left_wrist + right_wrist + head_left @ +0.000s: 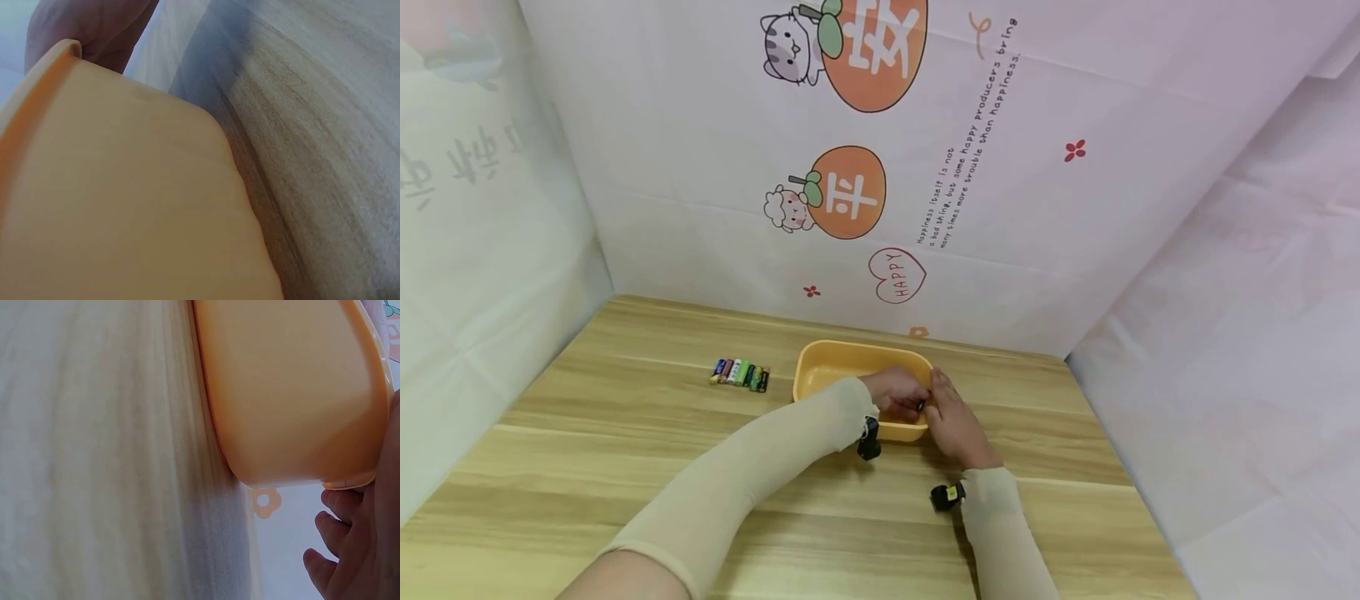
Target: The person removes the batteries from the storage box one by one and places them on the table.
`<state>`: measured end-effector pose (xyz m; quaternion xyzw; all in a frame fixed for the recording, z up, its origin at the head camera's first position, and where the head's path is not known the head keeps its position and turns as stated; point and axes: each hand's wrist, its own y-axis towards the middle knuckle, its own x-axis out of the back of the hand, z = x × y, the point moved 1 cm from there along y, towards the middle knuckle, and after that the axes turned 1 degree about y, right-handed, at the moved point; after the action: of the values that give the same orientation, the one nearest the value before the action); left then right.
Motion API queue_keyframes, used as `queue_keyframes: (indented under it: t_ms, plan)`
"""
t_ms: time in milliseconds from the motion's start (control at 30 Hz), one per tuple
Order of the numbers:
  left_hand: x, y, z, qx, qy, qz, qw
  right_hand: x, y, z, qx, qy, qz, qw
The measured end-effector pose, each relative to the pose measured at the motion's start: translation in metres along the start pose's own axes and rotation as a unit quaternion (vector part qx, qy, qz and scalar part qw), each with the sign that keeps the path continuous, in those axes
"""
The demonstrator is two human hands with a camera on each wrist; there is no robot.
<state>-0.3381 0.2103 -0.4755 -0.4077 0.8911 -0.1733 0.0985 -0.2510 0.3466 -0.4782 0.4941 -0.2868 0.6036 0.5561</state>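
Observation:
A yellow plastic basin stands on the wooden table. My left hand reaches down inside its right end with curled fingers. At those fingertips shows a small dark object, mostly hidden; I cannot tell its kind. My right hand grips the right end of the rim, its thumb at the edge close to the left hand. In the right wrist view, fingers of that hand extend along the outside, below the rim. The left wrist view mainly shows the basin's outer wall.
Several small batteries lie side by side in a row left of the basin. Behind the table hangs a printed white cloth, and cloth also covers both sides. Each wrist carries a small black camera.

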Motion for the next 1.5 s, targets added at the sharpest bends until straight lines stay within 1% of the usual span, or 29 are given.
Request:
queue_keyframes:
  t_ms: [167, 233, 433, 633, 700, 867, 1000, 1100, 1200, 1333, 1500]
  plan:
    - [0.003, -0.003, -0.002, -0.016, -0.008, -0.023, 0.9996, 0.0, 0.0, 0.0, 0.002, -0.005, 0.002, 1.0]
    - [0.005, -0.006, -0.004, -0.02, -0.008, -0.027, 0.9994, 0.0, 0.0, 0.0, 0.001, -0.006, 0.003, 1.0]
    - [0.012, -0.015, -0.008, -0.037, -0.014, -0.018, 0.999, -0.001, -0.001, 0.001, -0.006, -0.006, 0.006, 1.0]
    - [0.019, -0.03, -0.011, -0.05, -0.044, -0.011, 0.9977, -0.004, 0.0, -0.001, -0.008, -0.012, 0.001, 1.0]
    - [0.022, -0.033, -0.01, -0.054, -0.051, -0.01, 0.9972, -0.004, -0.001, -0.002, -0.008, -0.01, 0.0, 1.0]
    - [0.028, -0.044, -0.008, -0.056, -0.06, -0.005, 0.9966, -0.002, -0.002, -0.002, -0.007, -0.01, 0.0, 1.0]
    - [0.033, -0.055, -0.012, -0.057, -0.066, -0.006, 0.9962, 0.0, -0.002, -0.002, -0.013, -0.013, 0.002, 1.0]
    - [0.037, -0.064, -0.016, -0.062, -0.068, -0.013, 0.9957, 0.002, -0.002, -0.001, -0.012, -0.013, 0.0, 1.0]
    - [0.043, -0.07, -0.017, -0.064, -0.073, -0.016, 0.9951, 0.003, -0.002, 0.0, -0.006, -0.011, -0.005, 1.0]
    - [0.051, -0.076, -0.016, -0.058, -0.078, -0.022, 0.995, 0.002, -0.003, -0.001, 0.001, -0.006, -0.01, 1.0]
    - [0.061, -0.084, -0.017, -0.061, -0.074, -0.029, 0.995, 0.001, -0.003, 0.0, 0.003, -0.006, -0.01, 1.0]
